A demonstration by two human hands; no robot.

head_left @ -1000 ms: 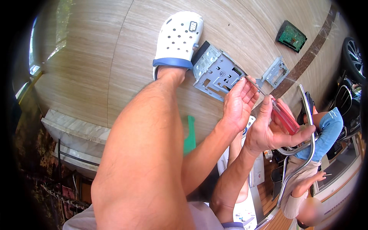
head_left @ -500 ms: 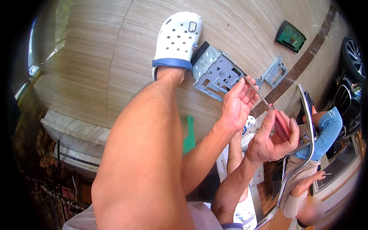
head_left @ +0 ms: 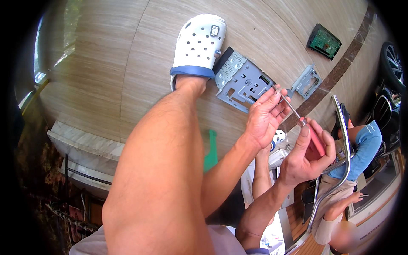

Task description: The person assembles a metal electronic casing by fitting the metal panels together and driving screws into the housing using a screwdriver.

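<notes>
A screwdriver (head_left: pixel 293 109) with a red handle and a thin metal shaft slants between my two hands, above the floor. My right hand (head_left: pixel 302 161) is wrapped round the red handle. Up at the shaft's far end, my left hand (head_left: pixel 262 121) pinches near the tip with thumb and finger; whether a small part is also held there I cannot tell. Just beyond the left hand, a grey metal casing (head_left: pixel 244 80) with cut-outs and slots lies on the floor, partly covered by the fingers.
My white clog (head_left: pixel 199 42) stands left of the casing. To the right lie a metal bracket (head_left: pixel 309 83) and a green circuit board (head_left: pixel 324 42) in a black frame. A bent metal tube (head_left: pixel 345 144) and a seated person (head_left: pixel 340 187) are at the right. A green object (head_left: pixel 210 153) shows beside my leg.
My right hand has shifted slightly down and right, its thumb lower along the red handle. My left hand keeps its pinch near the tip. The casing and other parts lie as before.
</notes>
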